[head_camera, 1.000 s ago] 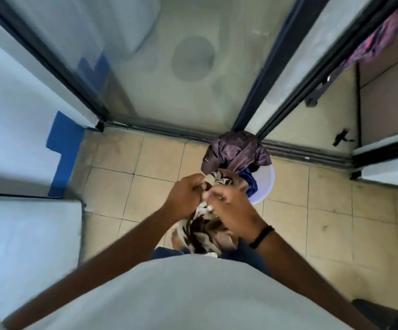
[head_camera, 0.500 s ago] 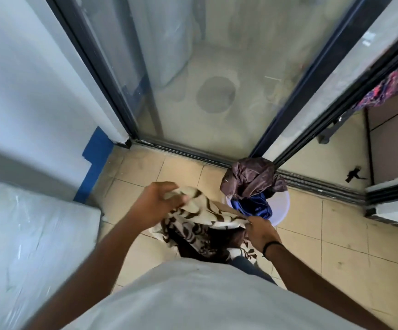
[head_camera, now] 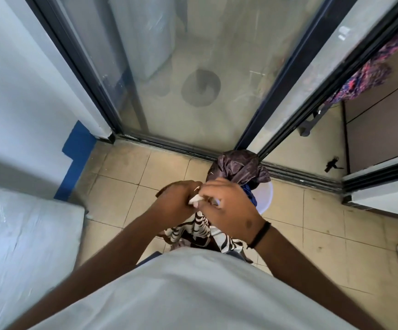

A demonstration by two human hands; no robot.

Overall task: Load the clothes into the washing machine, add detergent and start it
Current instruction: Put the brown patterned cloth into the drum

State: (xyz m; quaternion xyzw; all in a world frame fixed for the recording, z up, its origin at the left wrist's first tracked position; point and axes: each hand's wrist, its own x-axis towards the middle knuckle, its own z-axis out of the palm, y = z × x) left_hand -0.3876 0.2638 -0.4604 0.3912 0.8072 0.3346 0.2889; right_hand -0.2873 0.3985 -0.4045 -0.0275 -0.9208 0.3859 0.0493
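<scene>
Both your forearms reach forward from the near edge and meet at centre frame, above the tiled floor. Your left hand is clenched round the top of the brown-and-white patterned garment, knuckles up. Your right hand, black band at the wrist, pinches the same bunched edge, touching the left. The garment hangs down between your wrists. Just beyond, a white basket holds a purple-brown cloth over a blue one.
</scene>
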